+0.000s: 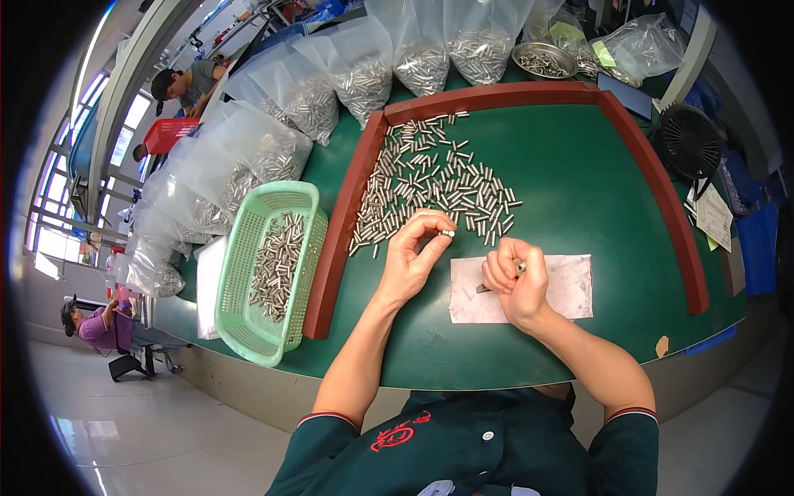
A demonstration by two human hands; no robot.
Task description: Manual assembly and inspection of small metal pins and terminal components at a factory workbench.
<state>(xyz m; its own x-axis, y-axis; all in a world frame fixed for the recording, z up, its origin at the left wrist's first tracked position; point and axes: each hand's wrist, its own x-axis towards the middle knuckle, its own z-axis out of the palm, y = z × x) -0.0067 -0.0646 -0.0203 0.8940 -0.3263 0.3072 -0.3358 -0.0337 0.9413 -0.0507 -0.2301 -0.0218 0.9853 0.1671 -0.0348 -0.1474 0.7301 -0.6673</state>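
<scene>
Between the thumb and fingers of my left hand (416,252) is a small shiny metal cylinder (447,233), its end facing right. My right hand (518,283) is closed in a fist round a slim hand tool (481,288); a thin, dark, blade-like tip shows at its left side and a rounded metal end at the top. The rest of that tool is hidden by my fingers. Beneath my right hand lies a stained white cloth or paper (566,289). Just beyond my left hand spreads a loose heap of metal cylinders (430,178) on the green tabletop (579,182).
Dark red wooden rails (343,240) border the work area. Left of them stands a green plastic basket (231,285) part-filled with cylinders. Several clear bags (360,74) of metal parts line the back and left. A metal bowl (517,54) and a black fan (689,140) stand far right.
</scene>
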